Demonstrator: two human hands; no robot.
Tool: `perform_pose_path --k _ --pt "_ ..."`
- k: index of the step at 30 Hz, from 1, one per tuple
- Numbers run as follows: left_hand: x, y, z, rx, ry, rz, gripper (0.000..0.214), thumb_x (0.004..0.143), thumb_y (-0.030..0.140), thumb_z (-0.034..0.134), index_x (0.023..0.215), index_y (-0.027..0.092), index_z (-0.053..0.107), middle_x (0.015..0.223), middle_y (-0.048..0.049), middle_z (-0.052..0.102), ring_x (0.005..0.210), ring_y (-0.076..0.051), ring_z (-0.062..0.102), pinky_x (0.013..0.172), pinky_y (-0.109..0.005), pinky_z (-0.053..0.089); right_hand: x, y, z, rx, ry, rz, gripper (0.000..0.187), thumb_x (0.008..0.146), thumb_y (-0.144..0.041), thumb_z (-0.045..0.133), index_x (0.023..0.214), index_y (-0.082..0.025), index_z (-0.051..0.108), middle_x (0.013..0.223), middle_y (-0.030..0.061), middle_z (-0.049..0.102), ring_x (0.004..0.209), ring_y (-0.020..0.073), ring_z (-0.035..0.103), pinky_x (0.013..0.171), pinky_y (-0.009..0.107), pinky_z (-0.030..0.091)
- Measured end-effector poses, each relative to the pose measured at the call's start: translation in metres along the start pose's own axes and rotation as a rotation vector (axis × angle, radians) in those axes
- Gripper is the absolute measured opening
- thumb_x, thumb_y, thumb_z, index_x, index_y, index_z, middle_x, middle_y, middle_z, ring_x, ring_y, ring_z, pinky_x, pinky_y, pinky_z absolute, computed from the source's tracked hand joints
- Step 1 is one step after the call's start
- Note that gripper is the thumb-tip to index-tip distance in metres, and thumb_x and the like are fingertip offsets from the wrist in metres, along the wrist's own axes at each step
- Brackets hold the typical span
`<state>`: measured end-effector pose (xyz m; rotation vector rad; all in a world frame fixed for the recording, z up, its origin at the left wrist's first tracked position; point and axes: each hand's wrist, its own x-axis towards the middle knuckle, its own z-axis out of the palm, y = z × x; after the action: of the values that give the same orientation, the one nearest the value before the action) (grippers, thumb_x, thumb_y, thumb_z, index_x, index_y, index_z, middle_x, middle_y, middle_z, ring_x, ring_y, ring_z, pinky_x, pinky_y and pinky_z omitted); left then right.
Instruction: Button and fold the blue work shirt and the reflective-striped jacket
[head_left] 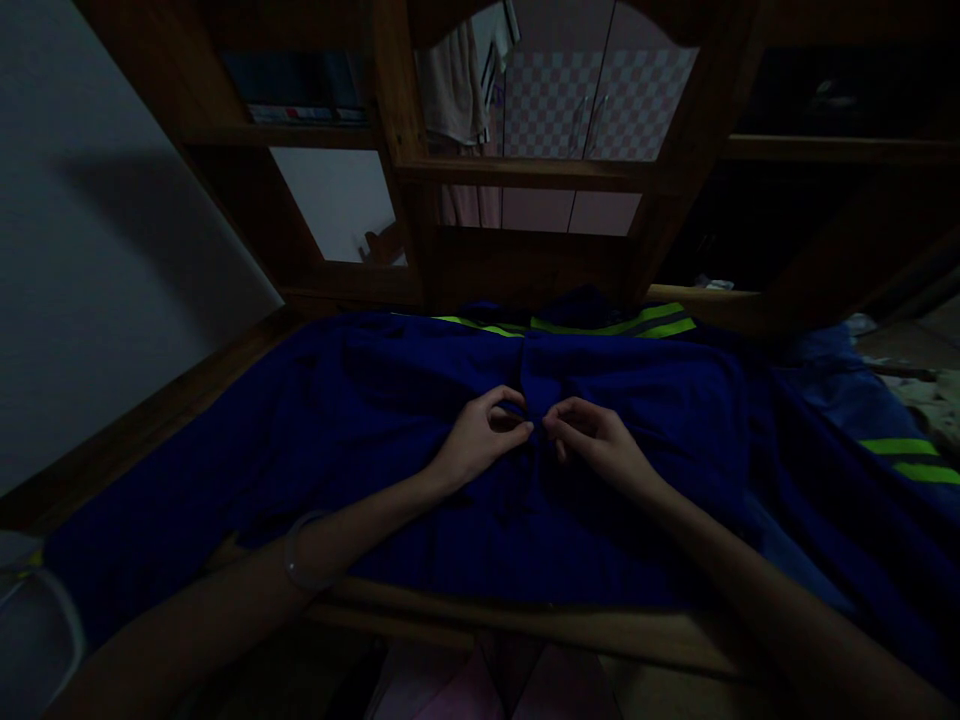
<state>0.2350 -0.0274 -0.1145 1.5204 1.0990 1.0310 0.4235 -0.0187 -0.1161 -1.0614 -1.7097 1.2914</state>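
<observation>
A dark blue jacket (420,540) with yellow-green stripes at its far edge lies spread out before me, its sleeves reaching to both sides. At the middle of its front seam, my left hand (484,430) pinches the cloth between thumb and fingers. Close beside it on the right, my right hand (600,440) pinches at the same seam, fingertips almost meeting the left ones. Whatever small part sits between the fingertips is too dark to make out. A clear bracelet (294,555) circles my left wrist.
Wooden shelving with mirrors (345,205) rises behind the jacket. A lighter blue garment with yellow-green bands (907,455) lies at the right. The wooden edge (600,630) runs along the front. A pale wall (112,250) stands left, and a grey rounded object (34,640) sits lower left.
</observation>
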Motion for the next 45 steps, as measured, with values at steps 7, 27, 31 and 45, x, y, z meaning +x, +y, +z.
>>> perform_pose_path --k 7,27,31,45 --pt "-0.004 0.0 0.005 0.092 0.011 0.091 0.029 0.076 0.026 0.063 0.102 0.019 0.053 0.082 -0.0013 0.066 0.077 -0.015 0.065 0.07 -0.024 0.051 0.004 -0.011 -0.003 0.178 -0.054 0.156 0.029 0.075 -0.042 0.065 0.078 -0.014 0.059 0.062 -0.0012 0.056 0.049 0.0081 0.051 0.05 0.022 0.041" --pt "-0.002 -0.003 0.001 0.382 0.111 0.214 0.018 0.077 0.025 0.062 0.094 0.02 0.066 0.088 0.0001 0.07 0.081 -0.016 0.066 0.073 -0.023 0.05 0.002 -0.009 -0.004 0.241 -0.043 0.174 0.021 0.075 -0.035 0.064 0.078 -0.014 0.061 0.065 -0.001 0.055 0.051 0.008 0.05 0.051 0.022 0.039" --pt "-0.002 -0.002 0.0 0.391 0.111 0.21 0.016 0.077 0.024 0.061 0.092 0.019 0.066 0.087 0.0001 0.07 0.08 -0.016 0.066 0.072 -0.023 0.049 0.001 -0.006 -0.005 0.263 -0.044 0.166 0.018 0.076 -0.031 0.061 0.082 -0.014 0.061 0.064 -0.0017 0.055 0.051 0.0078 0.05 0.052 0.022 0.04" --pt "-0.001 -0.002 -0.001 0.383 0.067 0.206 0.016 0.076 0.024 0.06 0.09 0.017 0.063 0.084 -0.0013 0.068 0.077 -0.016 0.064 0.07 -0.023 0.049 0.0 0.004 -0.001 0.097 -0.03 0.034 0.037 0.066 -0.045 0.072 0.084 -0.016 0.057 0.07 -0.0014 0.055 0.052 0.0078 0.051 0.048 0.021 0.039"
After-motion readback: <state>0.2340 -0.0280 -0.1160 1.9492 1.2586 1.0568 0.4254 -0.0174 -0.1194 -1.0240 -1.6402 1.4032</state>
